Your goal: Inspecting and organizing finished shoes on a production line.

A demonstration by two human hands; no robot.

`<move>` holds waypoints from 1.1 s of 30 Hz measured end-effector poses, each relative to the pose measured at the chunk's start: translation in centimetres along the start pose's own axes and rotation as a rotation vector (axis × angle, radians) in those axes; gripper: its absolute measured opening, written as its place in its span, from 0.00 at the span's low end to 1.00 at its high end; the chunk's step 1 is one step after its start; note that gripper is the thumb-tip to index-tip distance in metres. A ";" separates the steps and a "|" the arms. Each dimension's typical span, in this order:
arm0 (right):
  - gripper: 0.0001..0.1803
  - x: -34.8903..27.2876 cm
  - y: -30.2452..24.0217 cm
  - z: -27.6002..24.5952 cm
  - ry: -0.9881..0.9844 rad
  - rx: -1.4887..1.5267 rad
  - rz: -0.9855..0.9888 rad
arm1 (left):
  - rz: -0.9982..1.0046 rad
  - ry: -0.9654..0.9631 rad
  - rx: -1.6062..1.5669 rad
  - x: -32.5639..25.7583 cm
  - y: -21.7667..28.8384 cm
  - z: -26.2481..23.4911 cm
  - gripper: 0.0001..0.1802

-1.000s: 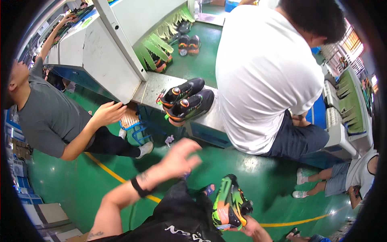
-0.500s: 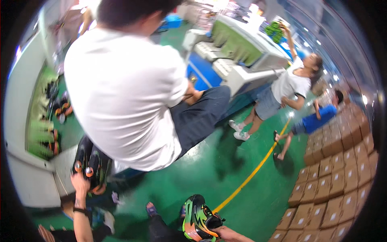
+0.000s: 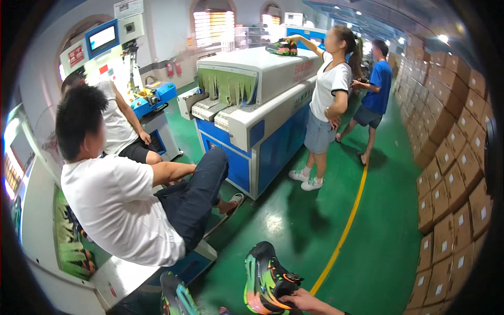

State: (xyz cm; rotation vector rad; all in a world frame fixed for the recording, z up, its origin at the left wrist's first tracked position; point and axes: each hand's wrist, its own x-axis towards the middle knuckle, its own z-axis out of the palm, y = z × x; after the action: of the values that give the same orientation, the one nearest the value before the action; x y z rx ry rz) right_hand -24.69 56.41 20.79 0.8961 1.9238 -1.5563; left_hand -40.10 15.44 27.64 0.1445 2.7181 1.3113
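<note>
My right hand point(image 3: 304, 301) comes in at the lower edge, its fingers closed on a sneaker point(image 3: 266, 281). The sneaker is black, with green and orange patches, and hangs tilted over the green floor. To its left, a second dark sneaker point(image 3: 176, 295) with green trim rises from the lower edge, cut off by the frame. What supports it cannot be seen. My left hand is not in view.
A person in a white shirt point(image 3: 118, 207) sits close at left by a grey machine bed point(image 3: 123, 281). Ahead stands a white-and-blue tunnel machine point(image 3: 252, 118); a standing person point(image 3: 331, 84) touches shoes point(image 3: 286, 48) on it. Stacked cartons point(image 3: 451, 210) line the right.
The view has swung up and leftward. My left hand, earlier on a pair of dark sneakers by the machine at left, has left the picture. My right hand still holds its sneaker.
</note>
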 end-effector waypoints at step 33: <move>0.15 19.1 -62.8 -65.1 0.569 -0.180 -0.967 | 1.069 -0.112 -0.513 67.5 62.8 21.0 0.16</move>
State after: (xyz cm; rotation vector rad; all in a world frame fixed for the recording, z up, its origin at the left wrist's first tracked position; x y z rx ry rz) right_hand -83.24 115.31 61.34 0.3152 3.1546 -1.6383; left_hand -101.56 79.92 59.42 1.6906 2.0680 2.0398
